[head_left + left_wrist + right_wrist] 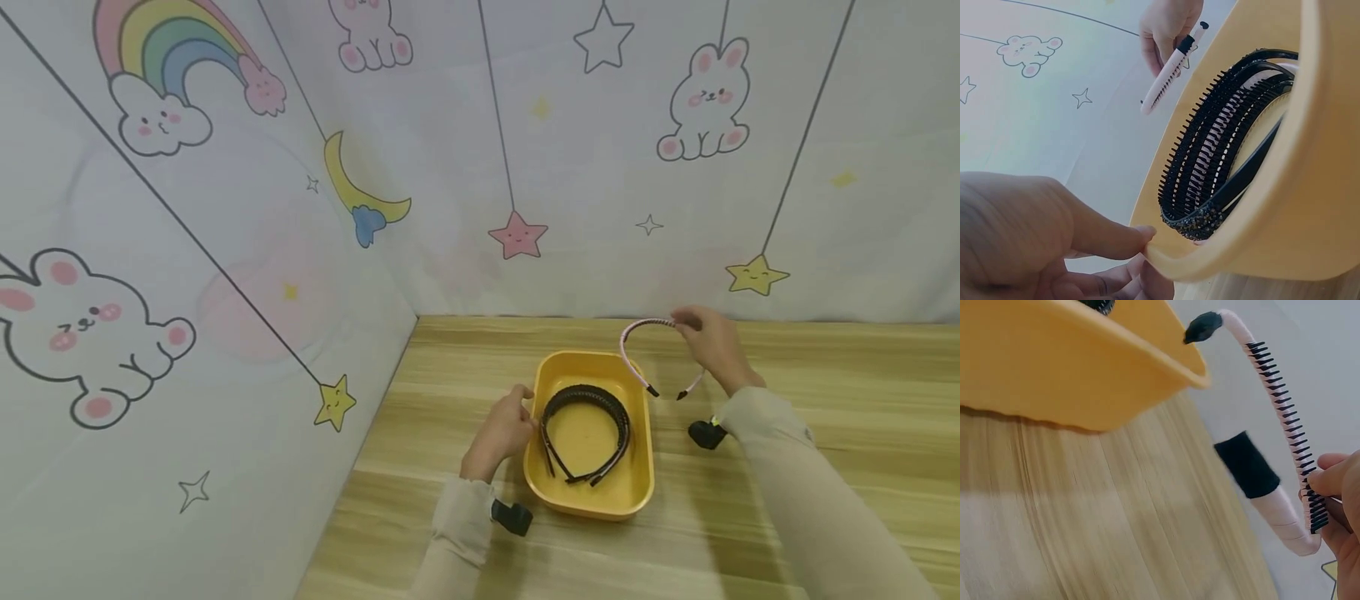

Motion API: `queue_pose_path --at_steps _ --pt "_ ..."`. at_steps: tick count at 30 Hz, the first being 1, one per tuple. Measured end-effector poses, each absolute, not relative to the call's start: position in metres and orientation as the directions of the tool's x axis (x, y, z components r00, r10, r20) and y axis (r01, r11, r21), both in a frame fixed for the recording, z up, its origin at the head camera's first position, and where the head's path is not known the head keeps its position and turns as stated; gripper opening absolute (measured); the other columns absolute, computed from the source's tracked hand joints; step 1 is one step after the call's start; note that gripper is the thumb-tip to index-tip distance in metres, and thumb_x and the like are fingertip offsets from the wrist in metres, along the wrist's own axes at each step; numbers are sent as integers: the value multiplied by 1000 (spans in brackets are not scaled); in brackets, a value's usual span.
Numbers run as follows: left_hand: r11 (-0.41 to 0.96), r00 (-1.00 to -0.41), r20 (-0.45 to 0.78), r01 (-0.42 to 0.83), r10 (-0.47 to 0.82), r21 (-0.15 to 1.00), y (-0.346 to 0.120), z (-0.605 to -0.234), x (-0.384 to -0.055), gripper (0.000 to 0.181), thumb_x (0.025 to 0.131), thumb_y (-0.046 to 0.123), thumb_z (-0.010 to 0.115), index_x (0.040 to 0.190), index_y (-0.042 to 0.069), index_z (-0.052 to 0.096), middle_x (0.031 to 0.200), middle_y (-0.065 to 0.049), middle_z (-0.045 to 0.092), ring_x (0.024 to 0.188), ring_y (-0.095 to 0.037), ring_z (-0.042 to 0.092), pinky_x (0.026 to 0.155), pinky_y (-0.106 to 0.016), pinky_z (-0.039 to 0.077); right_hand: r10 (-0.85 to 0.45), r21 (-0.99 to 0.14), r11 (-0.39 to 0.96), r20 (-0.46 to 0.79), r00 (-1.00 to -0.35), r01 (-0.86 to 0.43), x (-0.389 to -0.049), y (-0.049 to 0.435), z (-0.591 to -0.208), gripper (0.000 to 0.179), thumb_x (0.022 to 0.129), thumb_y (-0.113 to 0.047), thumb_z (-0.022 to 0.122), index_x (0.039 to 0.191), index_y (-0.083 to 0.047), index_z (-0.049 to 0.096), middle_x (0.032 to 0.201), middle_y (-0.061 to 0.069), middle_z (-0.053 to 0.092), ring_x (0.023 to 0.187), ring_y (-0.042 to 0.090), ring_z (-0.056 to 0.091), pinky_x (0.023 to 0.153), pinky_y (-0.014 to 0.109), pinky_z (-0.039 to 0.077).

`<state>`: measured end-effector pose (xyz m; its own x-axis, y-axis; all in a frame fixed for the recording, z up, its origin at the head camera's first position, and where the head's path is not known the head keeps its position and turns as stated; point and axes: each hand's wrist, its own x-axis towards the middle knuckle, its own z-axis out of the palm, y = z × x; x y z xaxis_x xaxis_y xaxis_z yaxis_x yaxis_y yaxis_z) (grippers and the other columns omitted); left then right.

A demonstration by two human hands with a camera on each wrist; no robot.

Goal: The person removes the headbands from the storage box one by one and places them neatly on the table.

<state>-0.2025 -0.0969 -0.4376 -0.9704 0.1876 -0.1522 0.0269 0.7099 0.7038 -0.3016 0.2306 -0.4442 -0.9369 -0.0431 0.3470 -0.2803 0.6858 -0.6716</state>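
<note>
My right hand pinches a pink ribbon-wrapped headband between thumb and fingers. Black comb teeth line its inner side, and both tips are black. It hangs over the far right corner of a yellow plastic bin. Inside the bin lie several headbands, stacked together; most are black and toothed, one is pinkish, and one carries dark sparkling stones. At the bin's left side, my left hand grips the rim, its thumb on top and the other fingers partly hidden below.
The bin stands on a wood-grain table. Behind and to the left hangs a white cloth printed with rabbits, stars and a rainbow. A black wrist camera is worn under the left wrist, another under the right.
</note>
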Motion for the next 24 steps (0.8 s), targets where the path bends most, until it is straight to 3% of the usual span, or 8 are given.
queue_pose_path --at_steps 12,24 --pt "686 -969 -153 21 192 727 -97 -438 -203 42 89 0 60 129 1 47 86 -9 59 73 -18 55 62 -30 47 -12 -670 710 294 -956 -215 -307 253 -456 23 94 0 52 115 9 59 114 32 60 104 45 56 87 56 46" --pt "682 -969 -151 24 196 731 -98 -438 -199 41 90 0 59 129 0 47 81 -6 57 68 -15 53 56 -25 44 -17 -682 691 315 -949 -239 -306 264 -478 24 92 5 52 114 13 59 109 34 60 99 45 57 84 55 47"
